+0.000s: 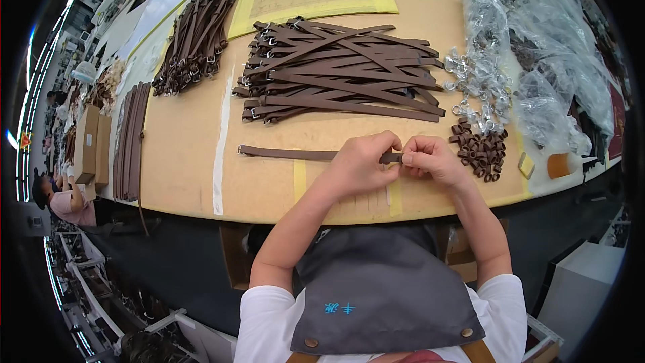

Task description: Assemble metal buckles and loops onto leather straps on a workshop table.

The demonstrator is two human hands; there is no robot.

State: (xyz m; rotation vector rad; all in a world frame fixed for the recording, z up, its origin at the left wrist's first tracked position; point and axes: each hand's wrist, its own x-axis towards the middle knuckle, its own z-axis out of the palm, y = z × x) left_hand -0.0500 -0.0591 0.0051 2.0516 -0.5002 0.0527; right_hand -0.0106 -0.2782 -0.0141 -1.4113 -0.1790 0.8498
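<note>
Near the table's front edge (180,207) and roughly parallel to it, the brown strap (295,154) runs from its buckle (240,150) rightward through the left hand (366,161), whose grip pinches it, to the right hand (433,160), pinching its end.

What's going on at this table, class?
A person's left hand and right hand hold a brown strap near its right end; its buckled end points left across the table. Beyond it lies a pile of buckled straps. Small brown loops and silver metal fittings are heaped on the right.
</note>
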